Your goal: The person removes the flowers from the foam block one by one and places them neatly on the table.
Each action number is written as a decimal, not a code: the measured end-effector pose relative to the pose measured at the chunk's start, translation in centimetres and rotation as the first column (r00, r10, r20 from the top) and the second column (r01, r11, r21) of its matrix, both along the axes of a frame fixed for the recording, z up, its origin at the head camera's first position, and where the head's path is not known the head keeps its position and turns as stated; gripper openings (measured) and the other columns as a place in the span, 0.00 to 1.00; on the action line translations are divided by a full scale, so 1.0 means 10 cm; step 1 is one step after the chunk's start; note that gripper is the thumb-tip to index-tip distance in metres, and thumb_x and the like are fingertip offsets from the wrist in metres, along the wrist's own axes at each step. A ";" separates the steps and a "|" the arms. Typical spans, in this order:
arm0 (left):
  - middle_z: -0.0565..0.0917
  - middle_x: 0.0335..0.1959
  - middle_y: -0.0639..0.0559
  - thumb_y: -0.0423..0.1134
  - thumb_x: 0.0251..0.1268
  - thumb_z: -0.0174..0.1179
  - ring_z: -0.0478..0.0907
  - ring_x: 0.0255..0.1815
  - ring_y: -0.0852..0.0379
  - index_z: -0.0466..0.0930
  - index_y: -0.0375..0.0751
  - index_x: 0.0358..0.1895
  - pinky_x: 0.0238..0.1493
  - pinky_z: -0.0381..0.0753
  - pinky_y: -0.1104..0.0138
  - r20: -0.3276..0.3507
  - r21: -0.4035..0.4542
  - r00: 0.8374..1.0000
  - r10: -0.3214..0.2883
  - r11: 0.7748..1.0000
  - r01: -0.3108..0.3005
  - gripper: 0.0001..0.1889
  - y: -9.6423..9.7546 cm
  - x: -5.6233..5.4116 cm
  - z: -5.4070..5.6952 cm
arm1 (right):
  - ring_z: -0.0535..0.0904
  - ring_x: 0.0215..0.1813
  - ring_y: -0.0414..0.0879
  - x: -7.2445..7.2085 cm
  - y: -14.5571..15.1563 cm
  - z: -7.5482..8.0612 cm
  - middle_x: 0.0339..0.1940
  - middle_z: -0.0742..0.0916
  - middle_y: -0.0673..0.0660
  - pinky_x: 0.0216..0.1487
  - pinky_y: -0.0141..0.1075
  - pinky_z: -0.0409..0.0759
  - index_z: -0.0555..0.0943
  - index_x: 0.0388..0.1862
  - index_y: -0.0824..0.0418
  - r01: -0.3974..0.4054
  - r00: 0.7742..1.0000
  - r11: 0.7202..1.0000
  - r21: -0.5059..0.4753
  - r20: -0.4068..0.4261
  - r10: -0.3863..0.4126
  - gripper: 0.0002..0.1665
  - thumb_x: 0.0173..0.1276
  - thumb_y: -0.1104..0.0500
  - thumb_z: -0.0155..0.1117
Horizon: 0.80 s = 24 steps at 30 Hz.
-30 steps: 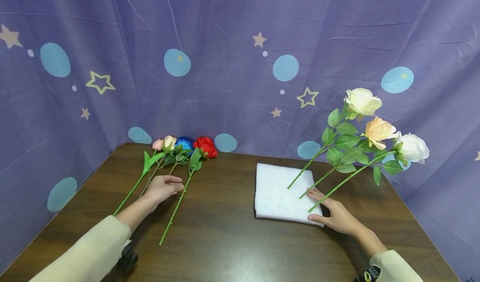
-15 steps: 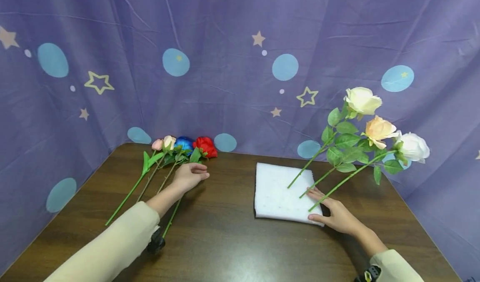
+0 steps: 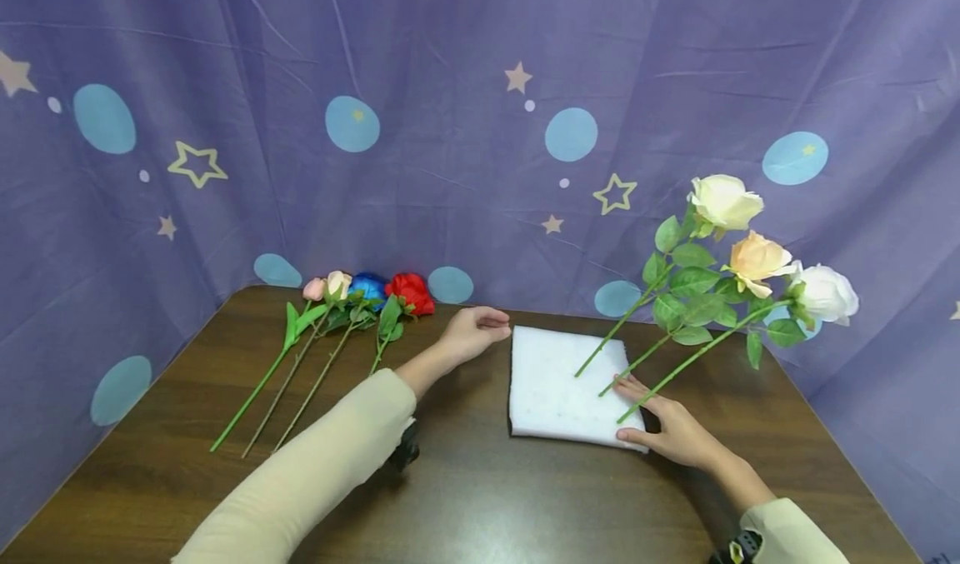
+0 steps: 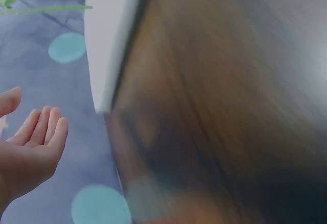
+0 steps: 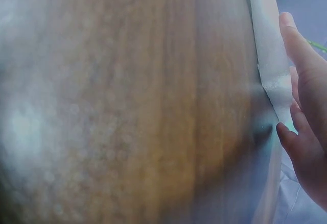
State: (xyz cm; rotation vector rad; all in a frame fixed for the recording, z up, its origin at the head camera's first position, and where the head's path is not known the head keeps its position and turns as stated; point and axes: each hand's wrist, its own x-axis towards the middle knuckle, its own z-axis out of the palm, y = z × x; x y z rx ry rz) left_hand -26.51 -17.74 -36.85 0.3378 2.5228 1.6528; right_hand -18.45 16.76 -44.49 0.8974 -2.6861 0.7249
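Note:
My left hand [image 3: 467, 336] reaches over the table beside the left back corner of a white foam block [image 3: 551, 372]. Its fingers are loosely bent and nothing shows in the palm, which the left wrist view also shows [image 4: 36, 150]. My right hand [image 3: 670, 432] rests against the block's right side, fingers and thumb spread along the edge. Three artificial roses lean out of the foam to the right: a cream rose [image 3: 726, 203], a peach rose [image 3: 757, 262] and a white rose [image 3: 825, 295]. The white rose's stem passes in front of the right fingers.
On the left of the table [image 3: 465, 481] lie a red rose [image 3: 410, 294], a blue rose [image 3: 369, 289], a pale cream flower [image 3: 339, 284] and a pink flower [image 3: 315, 289]. My left sleeve [image 3: 322, 456] covers part of the red rose's stem. A purple curtain [image 3: 450, 131] hangs behind.
My left hand has moved right, from above the lying flower stems, past the red rose, to the foam block's left back corner. The right hand and the block have stayed put.

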 end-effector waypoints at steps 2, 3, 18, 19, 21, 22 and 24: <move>0.86 0.49 0.41 0.36 0.63 0.62 0.82 0.53 0.48 0.82 0.35 0.51 0.53 0.83 0.64 0.017 0.008 1.000 -0.013 1.000 0.012 0.15 0.14 -0.03 0.01 | 0.55 0.74 0.28 0.01 0.00 0.01 0.66 0.77 0.65 0.68 0.07 0.46 0.74 0.65 0.62 0.007 1.000 1.000 0.004 0.009 -0.007 0.39 0.57 0.49 0.72; 0.86 0.49 0.42 0.37 0.63 0.62 0.82 0.53 0.48 0.82 0.36 0.51 0.53 0.83 0.65 0.028 0.010 0.999 -0.019 1.000 0.019 0.15 0.21 -0.04 0.02 | 0.55 0.74 0.28 0.01 0.00 0.01 0.66 0.77 0.65 0.67 0.07 0.46 0.74 0.65 0.62 0.010 1.000 1.000 0.006 0.013 -0.010 0.39 0.57 0.48 0.72; 0.87 0.49 0.44 0.39 0.63 0.63 0.82 0.53 0.49 0.82 0.39 0.51 0.51 0.82 0.67 0.136 0.109 0.987 -0.088 0.991 0.073 0.15 1.01 -0.08 -0.15 | 0.61 0.75 0.39 -0.01 -0.01 0.00 0.67 0.76 0.64 0.68 0.08 0.47 0.74 0.64 0.61 0.028 0.999 0.999 0.016 0.031 -0.029 0.38 0.56 0.49 0.73; 0.86 0.49 0.43 0.39 0.63 0.63 0.82 0.53 0.48 0.82 0.38 0.52 0.52 0.82 0.67 0.136 0.119 0.986 -0.100 0.989 0.084 0.16 1.05 -0.06 -0.16 | 0.62 0.75 0.40 0.00 -0.01 0.01 0.67 0.76 0.64 0.68 0.08 0.47 0.74 0.64 0.62 0.031 0.999 0.999 0.020 0.035 -0.031 0.38 0.56 0.49 0.73; 0.86 0.50 0.42 0.39 0.62 0.63 0.81 0.55 0.48 0.81 0.36 0.53 0.55 0.81 0.66 0.141 0.134 0.981 -0.130 0.985 0.111 0.17 1.10 -0.03 -0.17 | 0.63 0.74 0.42 0.00 -0.01 0.01 0.67 0.76 0.64 0.68 0.08 0.47 0.74 0.64 0.62 0.034 0.999 0.999 0.026 0.039 -0.035 0.38 0.56 0.49 0.73; 0.85 0.51 0.43 0.39 0.62 0.63 0.81 0.55 0.49 0.80 0.36 0.54 0.57 0.80 0.66 0.141 0.143 0.979 -0.148 0.981 0.128 0.18 1.12 -0.02 -0.18 | 0.63 0.74 0.43 0.00 -0.01 0.01 0.67 0.76 0.64 0.68 0.08 0.47 0.74 0.64 0.62 0.036 0.999 0.999 0.029 0.039 -0.037 0.38 0.56 0.49 0.73; 0.85 0.53 0.42 0.40 0.62 0.63 0.80 0.57 0.49 0.79 0.36 0.55 0.60 0.79 0.64 0.139 0.156 0.973 -0.187 0.974 0.165 0.19 1.15 0.00 -0.19 | 0.62 0.74 0.41 0.00 -0.01 0.01 0.67 0.77 0.64 0.68 0.08 0.47 0.75 0.64 0.62 0.036 0.999 0.999 0.031 0.039 -0.037 0.38 0.56 0.49 0.73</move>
